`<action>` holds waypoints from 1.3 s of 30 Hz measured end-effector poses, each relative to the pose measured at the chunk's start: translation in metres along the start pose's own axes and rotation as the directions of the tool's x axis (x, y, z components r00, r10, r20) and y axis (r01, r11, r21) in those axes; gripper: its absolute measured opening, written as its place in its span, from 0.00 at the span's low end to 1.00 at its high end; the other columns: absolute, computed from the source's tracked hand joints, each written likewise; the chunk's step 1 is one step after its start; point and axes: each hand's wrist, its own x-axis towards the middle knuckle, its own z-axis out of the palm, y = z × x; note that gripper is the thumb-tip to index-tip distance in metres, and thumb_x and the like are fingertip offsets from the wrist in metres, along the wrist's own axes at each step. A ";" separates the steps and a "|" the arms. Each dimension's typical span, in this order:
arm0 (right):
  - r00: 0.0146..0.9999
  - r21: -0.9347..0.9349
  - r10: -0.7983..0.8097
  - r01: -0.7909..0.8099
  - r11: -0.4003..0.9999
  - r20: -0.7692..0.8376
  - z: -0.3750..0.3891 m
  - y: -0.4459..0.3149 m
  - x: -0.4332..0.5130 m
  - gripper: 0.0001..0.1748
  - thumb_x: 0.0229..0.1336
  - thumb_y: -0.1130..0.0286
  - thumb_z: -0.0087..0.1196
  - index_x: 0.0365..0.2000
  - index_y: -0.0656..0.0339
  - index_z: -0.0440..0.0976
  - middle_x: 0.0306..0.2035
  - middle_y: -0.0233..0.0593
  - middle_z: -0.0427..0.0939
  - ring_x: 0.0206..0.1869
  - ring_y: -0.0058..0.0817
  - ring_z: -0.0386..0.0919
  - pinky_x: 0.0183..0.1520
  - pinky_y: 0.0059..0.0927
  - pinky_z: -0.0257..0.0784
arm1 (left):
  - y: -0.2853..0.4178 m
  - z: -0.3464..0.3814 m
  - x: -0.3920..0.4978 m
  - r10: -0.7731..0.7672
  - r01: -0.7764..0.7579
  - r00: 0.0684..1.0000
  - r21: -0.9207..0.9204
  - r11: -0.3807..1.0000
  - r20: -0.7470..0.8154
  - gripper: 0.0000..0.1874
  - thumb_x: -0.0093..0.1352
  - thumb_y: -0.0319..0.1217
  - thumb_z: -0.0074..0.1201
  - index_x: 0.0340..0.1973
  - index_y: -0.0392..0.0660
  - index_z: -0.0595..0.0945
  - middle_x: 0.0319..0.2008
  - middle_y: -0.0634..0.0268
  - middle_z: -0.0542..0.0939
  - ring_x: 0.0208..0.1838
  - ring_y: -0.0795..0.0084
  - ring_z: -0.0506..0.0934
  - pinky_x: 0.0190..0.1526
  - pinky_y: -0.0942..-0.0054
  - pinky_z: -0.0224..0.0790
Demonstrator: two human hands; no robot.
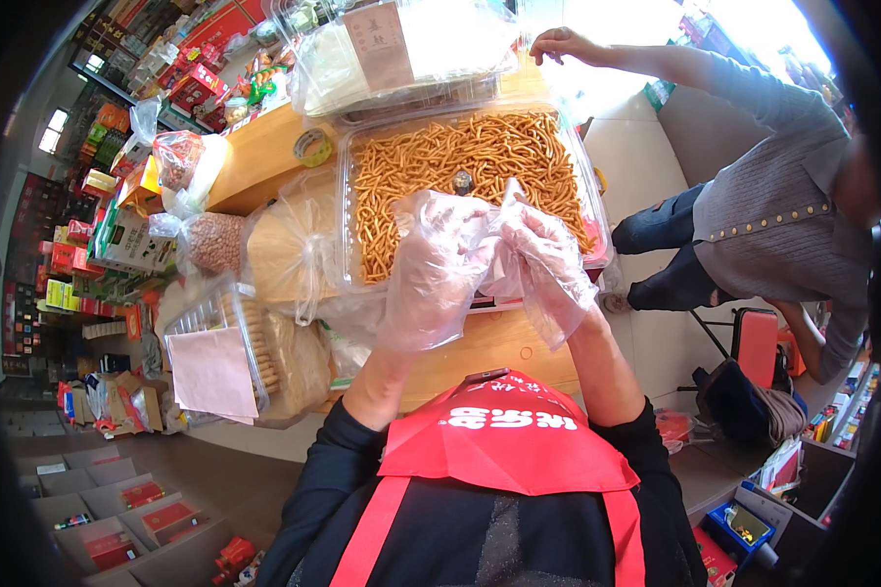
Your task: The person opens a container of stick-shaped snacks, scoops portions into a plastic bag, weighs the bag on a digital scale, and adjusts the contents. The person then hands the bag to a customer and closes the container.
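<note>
A clear plastic tray (345,220) full of thin brown fried snack sticks (477,147) lies before me on a wooden table (477,359). My left hand (440,257), in a clear plastic glove, is bent over the tray's near edge. Close on its right, my right hand (547,257) wears a like glove. The fingers of both meet around crumpled clear plastic film (503,253); whether this is a bag or loose glove plastic I cannot tell. A small dark object (462,182) rests on the sticks just beyond my fingers.
Yellow tape (313,147), a tied bag of round flat food (290,249) and a clear box of biscuits (253,345) are at the left. Stacked clear packs (411,59) stand behind the tray. Another person (763,220) stands at the right, one arm reaching over the far end.
</note>
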 end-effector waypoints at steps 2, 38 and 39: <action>0.996 0.017 -0.012 0.010 1.000 0.090 0.001 -0.001 -0.001 0.08 0.70 0.69 0.56 0.44 0.62 0.78 0.39 0.29 0.81 0.40 0.15 0.77 0.46 0.20 0.72 | 0.001 0.000 0.001 0.038 -0.044 0.997 0.098 0.994 0.061 0.08 0.67 0.22 0.56 0.41 0.34 0.83 0.38 0.53 0.81 0.41 0.55 0.79 0.45 0.64 0.71; 0.996 0.094 -0.027 0.019 0.995 0.085 0.008 -0.004 -0.007 0.09 0.73 0.67 0.52 0.34 0.57 0.73 0.27 0.24 0.72 0.29 0.11 0.70 0.31 0.15 0.68 | -0.025 0.000 0.000 -0.322 0.347 0.937 -0.279 0.896 0.133 0.06 0.71 0.26 0.57 0.40 0.35 0.83 0.30 0.66 0.83 0.29 0.82 0.80 0.33 0.81 0.75; 0.995 0.112 -0.019 0.008 0.994 0.101 0.007 -0.004 -0.006 0.09 0.73 0.67 0.51 0.33 0.57 0.73 0.27 0.24 0.72 0.29 0.11 0.70 0.31 0.16 0.68 | -0.025 0.000 0.000 -0.305 0.325 0.946 -0.275 0.905 0.112 0.06 0.71 0.25 0.57 0.40 0.35 0.83 0.29 0.66 0.83 0.29 0.82 0.80 0.33 0.81 0.74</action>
